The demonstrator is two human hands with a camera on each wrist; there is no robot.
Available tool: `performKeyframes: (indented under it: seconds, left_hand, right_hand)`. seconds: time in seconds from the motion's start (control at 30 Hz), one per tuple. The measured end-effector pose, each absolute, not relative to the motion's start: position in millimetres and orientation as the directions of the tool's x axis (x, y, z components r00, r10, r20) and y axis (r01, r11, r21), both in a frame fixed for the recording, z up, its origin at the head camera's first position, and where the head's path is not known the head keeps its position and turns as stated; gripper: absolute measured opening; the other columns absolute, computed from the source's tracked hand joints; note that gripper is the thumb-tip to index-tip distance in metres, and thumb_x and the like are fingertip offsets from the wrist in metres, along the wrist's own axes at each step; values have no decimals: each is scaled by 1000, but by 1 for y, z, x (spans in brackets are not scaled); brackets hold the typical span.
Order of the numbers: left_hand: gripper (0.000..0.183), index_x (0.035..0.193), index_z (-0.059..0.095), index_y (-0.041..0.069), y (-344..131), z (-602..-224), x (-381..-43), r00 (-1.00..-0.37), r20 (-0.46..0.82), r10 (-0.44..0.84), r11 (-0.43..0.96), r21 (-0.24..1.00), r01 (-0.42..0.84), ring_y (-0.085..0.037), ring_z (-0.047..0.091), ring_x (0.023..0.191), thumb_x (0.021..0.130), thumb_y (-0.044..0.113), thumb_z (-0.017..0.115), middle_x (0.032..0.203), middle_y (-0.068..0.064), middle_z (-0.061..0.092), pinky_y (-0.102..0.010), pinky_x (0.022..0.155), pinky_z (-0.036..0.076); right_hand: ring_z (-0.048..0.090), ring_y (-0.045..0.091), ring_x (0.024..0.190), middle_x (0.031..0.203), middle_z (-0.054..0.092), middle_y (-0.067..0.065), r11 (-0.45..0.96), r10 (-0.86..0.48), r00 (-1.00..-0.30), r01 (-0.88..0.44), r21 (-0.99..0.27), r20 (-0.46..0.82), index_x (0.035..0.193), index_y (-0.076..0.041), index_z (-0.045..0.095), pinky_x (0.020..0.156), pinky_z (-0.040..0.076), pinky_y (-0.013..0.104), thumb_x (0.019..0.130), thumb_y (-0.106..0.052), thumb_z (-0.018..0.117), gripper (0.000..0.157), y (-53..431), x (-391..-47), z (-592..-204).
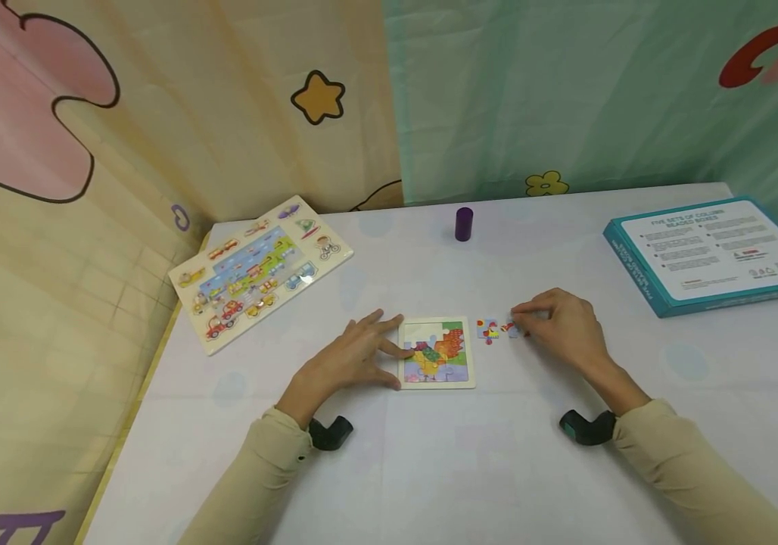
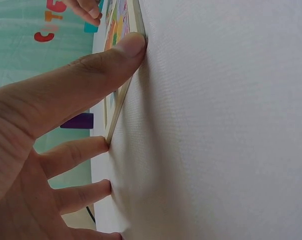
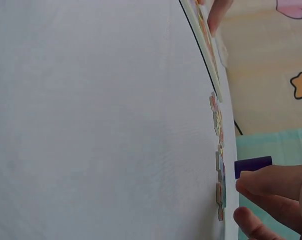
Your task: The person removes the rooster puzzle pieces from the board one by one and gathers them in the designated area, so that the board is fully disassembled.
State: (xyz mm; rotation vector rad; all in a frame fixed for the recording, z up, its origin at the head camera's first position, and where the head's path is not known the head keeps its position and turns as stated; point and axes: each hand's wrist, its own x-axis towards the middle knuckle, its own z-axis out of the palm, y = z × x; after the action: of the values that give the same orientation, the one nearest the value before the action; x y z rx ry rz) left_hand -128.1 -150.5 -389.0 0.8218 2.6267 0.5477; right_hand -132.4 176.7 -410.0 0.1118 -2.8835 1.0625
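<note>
A small jigsaw puzzle in a pale square frame point(image 1: 437, 384) lies on the table, its picture showing a colourful bird, with a bare patch at its upper left. My left hand point(image 1: 355, 356) is spread at the frame's left side; its thumb point(image 2: 128, 45) touches the frame's edge, and one finger reaches over the puzzle. To the right lie loose jigsaw pieces point(image 1: 487, 330). My right hand point(image 1: 562, 327) is over the rightmost of them and partly hides it. In the right wrist view, its fingers point(image 3: 271, 182) are loosely bent beside the pieces point(image 3: 220, 175), with nothing visible between them.
A larger picture board with vehicles point(image 1: 262, 272) lies at the back left. The dark purple cylinder point(image 1: 464, 225) stands upright near the back edge. At the right is a flat teal and white box point(image 1: 719, 253). Printed curtains point(image 1: 532, 98) hang behind the table.
</note>
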Motion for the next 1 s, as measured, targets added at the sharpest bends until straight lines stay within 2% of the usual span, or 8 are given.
performKeyframes:
  seconds: [0.1,0.2,0.3,0.43,0.6,0.73,0.83,1.0]
  left_hand:
    - [53,117,73,21,-151,-388,-128,-781,-193,594,760,453,466,-41,19,146,68,32,90,153,-11,39,-71,108,18]
    - [53,117,74,21,-152,-389,-128,-781,-189,595,757,456,467,-41,20,146,68,32,90,153,-11,40,-72,108,18]
    - [52,116,74,20,-152,-390,-128,-779,-187,599,754,460,469,-42,20,146,68,32,90,153,-12,40,-72,107,18]
    - [51,116,74,20,-152,-390,-127,-778,-192,599,753,464,466,-42,19,146,68,32,90,153,-11,39,-72,107,18]
    - [51,117,74,21,-152,-389,-127,-778,-202,596,758,461,461,-40,18,147,70,32,89,154,-10,38,-70,109,17]
    - [52,117,73,21,-151,-389,-128,-777,-207,594,762,453,462,-40,19,147,70,33,89,154,-9,39,-70,109,18]
    - [53,118,73,22,-151,-390,-129,-778,-212,591,767,446,461,-40,19,147,69,34,89,154,-9,39,-70,108,18]
    - [53,118,73,23,-151,-391,-129,-777,-208,594,767,437,469,-40,20,146,68,36,89,154,-9,39,-71,108,20]
  right_hand:
    - [55,25,79,102,69,14,754,-30,-995,-82,-652,91,98,-6,79,58,41,32,88,-17,72,17,168,-135,-408]
    - [55,25,80,101,70,13,756,-54,-997,-81,-649,61,99,-5,78,58,42,33,88,-17,71,18,155,-137,-405]
    - [59,29,93,101,70,11,750,-90,-996,-82,-656,20,100,-5,78,69,48,40,88,-19,70,20,141,-140,-403]
    - [59,30,104,102,69,8,739,-129,-992,-85,-668,-17,103,-6,77,81,49,47,89,-20,68,22,123,-142,-403]
    - [60,23,89,94,66,5,769,-143,-988,-78,-634,-52,104,-9,77,66,50,38,88,-24,68,24,103,-145,-403]
    - [54,20,73,83,61,3,807,-147,-986,-75,-586,-77,102,-11,76,53,42,31,88,-29,69,24,91,-146,-402]
    - [53,19,68,77,59,2,828,-150,-985,-76,-556,-90,100,-11,75,50,41,31,88,-32,68,26,85,-147,-401]
    - [56,20,66,76,62,2,863,-137,-982,-55,-502,-127,99,-10,71,51,45,34,87,-35,67,29,79,-150,-399]
